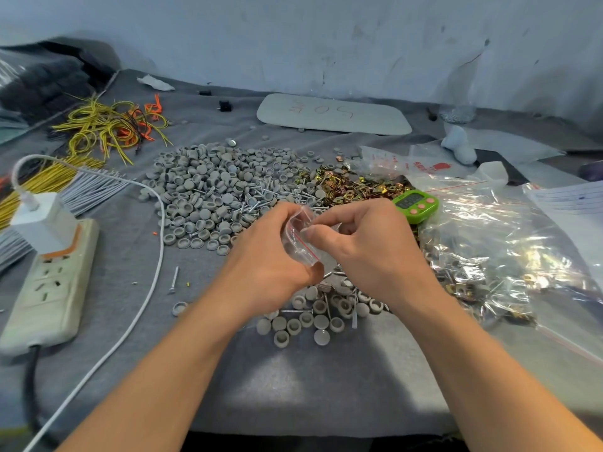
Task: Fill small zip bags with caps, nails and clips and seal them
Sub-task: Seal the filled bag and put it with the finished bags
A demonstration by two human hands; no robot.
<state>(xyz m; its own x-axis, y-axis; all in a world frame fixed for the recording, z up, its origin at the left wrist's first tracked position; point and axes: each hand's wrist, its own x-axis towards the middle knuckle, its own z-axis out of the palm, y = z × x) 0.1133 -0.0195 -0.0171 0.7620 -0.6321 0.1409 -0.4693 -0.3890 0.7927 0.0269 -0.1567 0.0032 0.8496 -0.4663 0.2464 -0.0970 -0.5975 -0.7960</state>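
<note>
Sitting pinched between left hand (269, 256) and right hand (367, 247), small zip bag (297, 239).

Power strip (49, 282), green timer (416, 204), yellow wires (107, 127)

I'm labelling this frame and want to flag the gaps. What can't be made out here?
All in the head view:
- Zip bag: whether anything is inside; the left hand and right hand cover much of it.
- Timer: digits too small.
- Big bag: contents partly lost in glare.
- Power strip: blurred, near the left edge.
- Paper: cut off at the right edge.
</note>
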